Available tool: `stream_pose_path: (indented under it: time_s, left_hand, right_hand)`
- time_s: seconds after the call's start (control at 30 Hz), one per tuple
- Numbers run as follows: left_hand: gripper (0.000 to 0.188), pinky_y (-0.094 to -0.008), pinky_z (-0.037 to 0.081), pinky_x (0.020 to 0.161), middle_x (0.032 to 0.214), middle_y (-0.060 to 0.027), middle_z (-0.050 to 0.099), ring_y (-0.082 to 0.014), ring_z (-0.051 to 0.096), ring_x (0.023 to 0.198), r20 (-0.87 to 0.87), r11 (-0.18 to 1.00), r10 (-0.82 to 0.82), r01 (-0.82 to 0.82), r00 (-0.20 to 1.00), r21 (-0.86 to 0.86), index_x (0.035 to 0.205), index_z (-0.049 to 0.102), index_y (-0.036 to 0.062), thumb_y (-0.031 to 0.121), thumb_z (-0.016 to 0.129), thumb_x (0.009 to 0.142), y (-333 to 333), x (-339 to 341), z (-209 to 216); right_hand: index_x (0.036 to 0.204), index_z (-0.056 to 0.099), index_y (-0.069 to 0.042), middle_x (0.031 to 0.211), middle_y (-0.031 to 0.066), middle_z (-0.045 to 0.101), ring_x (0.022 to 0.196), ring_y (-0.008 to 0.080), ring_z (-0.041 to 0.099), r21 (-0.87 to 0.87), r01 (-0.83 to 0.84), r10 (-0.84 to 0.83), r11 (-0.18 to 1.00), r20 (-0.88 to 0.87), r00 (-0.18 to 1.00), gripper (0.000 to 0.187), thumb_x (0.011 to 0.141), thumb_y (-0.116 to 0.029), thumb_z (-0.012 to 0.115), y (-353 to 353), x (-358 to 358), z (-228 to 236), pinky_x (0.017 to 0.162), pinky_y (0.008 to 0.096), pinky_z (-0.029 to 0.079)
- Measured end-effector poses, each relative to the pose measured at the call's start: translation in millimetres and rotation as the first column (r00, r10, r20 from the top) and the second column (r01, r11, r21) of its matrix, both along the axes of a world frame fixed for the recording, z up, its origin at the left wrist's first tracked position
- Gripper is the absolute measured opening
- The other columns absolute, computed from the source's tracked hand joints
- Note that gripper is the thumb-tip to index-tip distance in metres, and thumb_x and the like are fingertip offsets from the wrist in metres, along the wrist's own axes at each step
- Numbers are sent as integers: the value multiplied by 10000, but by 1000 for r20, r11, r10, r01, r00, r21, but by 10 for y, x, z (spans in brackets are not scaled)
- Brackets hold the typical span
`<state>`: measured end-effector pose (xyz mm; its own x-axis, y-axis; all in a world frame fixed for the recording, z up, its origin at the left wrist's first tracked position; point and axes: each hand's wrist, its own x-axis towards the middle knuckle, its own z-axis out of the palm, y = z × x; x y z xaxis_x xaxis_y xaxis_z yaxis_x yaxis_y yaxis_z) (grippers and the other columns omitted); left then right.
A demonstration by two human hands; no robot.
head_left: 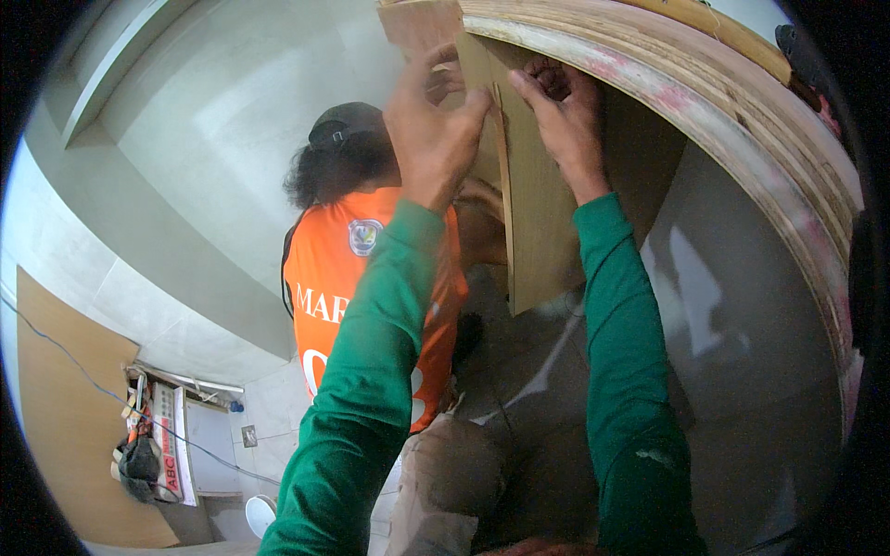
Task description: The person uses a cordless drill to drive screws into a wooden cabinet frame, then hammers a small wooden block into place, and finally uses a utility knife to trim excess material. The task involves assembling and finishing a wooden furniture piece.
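Note:
Straight ahead and high up, a light wooden panel [545,208] hangs down beneath a layered plywood edge [705,69]. A thin strip [502,139] runs along the panel's left edge and stands slightly off it near the top. My left hand [434,125] is at that edge, fingers curved and apart from the thumb, whose tip lies by the strip. Against the panel's face, my right hand [565,111] has its fingers curled in toward the thumb. Whatever it may pinch is too small or hidden to make out.
A person in an orange shirt [371,269] and dark cap crouches close by on the left, an arm reaching behind the panel. At lower left are a brown board [69,408], a box with tools [167,435], a cable [88,375] and a white round container [260,515].

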<state>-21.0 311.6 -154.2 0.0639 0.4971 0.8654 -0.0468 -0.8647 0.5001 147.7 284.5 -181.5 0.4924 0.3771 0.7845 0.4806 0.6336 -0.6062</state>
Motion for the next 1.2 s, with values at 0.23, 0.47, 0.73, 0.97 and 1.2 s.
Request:
stream_pose_path:
  time_s: [0.23, 0.47, 0.73, 0.97, 1.2]
  left_hand:
    - [454, -371, 613, 930, 1063, -173, 809, -252, 795, 992, -15, 980, 175, -172, 985, 99, 1210, 713, -48, 132, 884, 830, -86, 58, 92]
    - [414, -361, 615, 966, 1083, -203, 813, -258, 808, 1036, -6, 945, 233, -225, 973, 236, 1183, 714, -74, 115, 878, 853, -65, 71, 93]
    - [436, -360, 629, 957, 1144, -193, 815, -263, 799, 1084, -23, 998, 24, -23, 999, 51, 1261, 735, -62, 168, 878, 919, 61, -32, 44]
    - [443, -376, 630, 929, 1101, -198, 822, -259, 805, 1036, -62, 978, 204, -200, 977, 64, 1217, 748, -57, 177, 905, 876, -50, 94, 64]
    - [437, -400, 622, 925, 1052, -209, 816, -273, 805, 982, -29, 958, 277, -273, 961, 84, 1127, 776, -50, 242, 933, 843, -7, 74, 0]
  right_hand:
    - [1002, 742, -64, 915, -20, 698, 822, 97, 616, -20, -39, 40, 999, 8, 999, 221, 939, -214, 892, -97, 0, 36, 796, 281, 525]
    - [1005, 745, -72, 908, -31, 683, 826, 94, 605, -33, -70, 70, 997, 1, 998, 218, 946, -228, 886, -149, -28, 60, 799, 284, 523]
    - [1013, 746, -78, 905, -34, 672, 821, 95, 594, -66, -7, 8, 998, 8, 1000, 208, 971, -252, 853, -37, 58, 47, 790, 298, 512]
    - [1023, 749, -76, 901, -39, 668, 816, 97, 595, -4, -65, 65, 998, -22, 998, 201, 969, -239, 852, -6, 56, 8, 788, 295, 508]
    - [1201, 738, -74, 1067, -26, 705, 952, 69, 605, -78, 20, -21, 997, -11, 1000, 275, 991, -229, 826, -41, -26, -112, 898, 283, 516]
